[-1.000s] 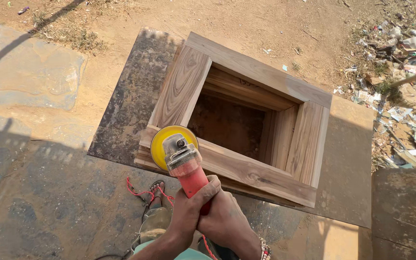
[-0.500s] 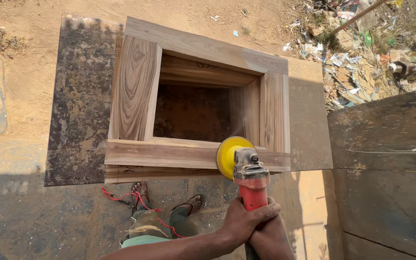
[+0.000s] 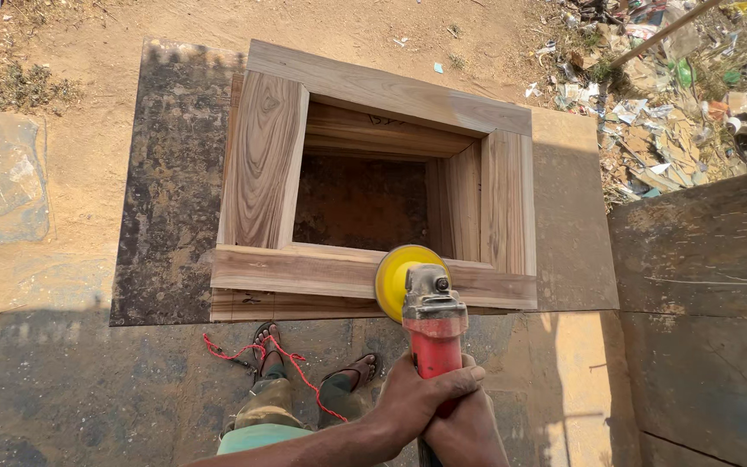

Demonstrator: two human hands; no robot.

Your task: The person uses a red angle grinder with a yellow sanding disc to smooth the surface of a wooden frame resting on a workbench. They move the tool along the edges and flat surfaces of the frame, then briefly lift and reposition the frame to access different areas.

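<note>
A red angle grinder (image 3: 432, 327) with a yellow sanding disc (image 3: 393, 278) rests against the near rail of a wooden frame (image 3: 263, 164). The disc touches the rail right of its middle. My left hand (image 3: 424, 393) wraps over the red body from the left, the forearm reaching in from the lower left. My right hand (image 3: 467, 432) grips the body just behind and below it, partly covered by the left. The frame is a rectangular box of grained boards lying on a dark sheet (image 3: 166, 190) on sandy ground.
My sandalled feet (image 3: 265, 339) stand close to the frame's near side, with a red cord (image 3: 244, 353) lying by them. A dark board (image 3: 702, 259) lies to the right. Rubbish and a stick (image 3: 667, 95) are scattered at the top right.
The grinder has travelled along the near rail from its left end towards the right. Both hands have kept their grip, and the view has shifted with them.
</note>
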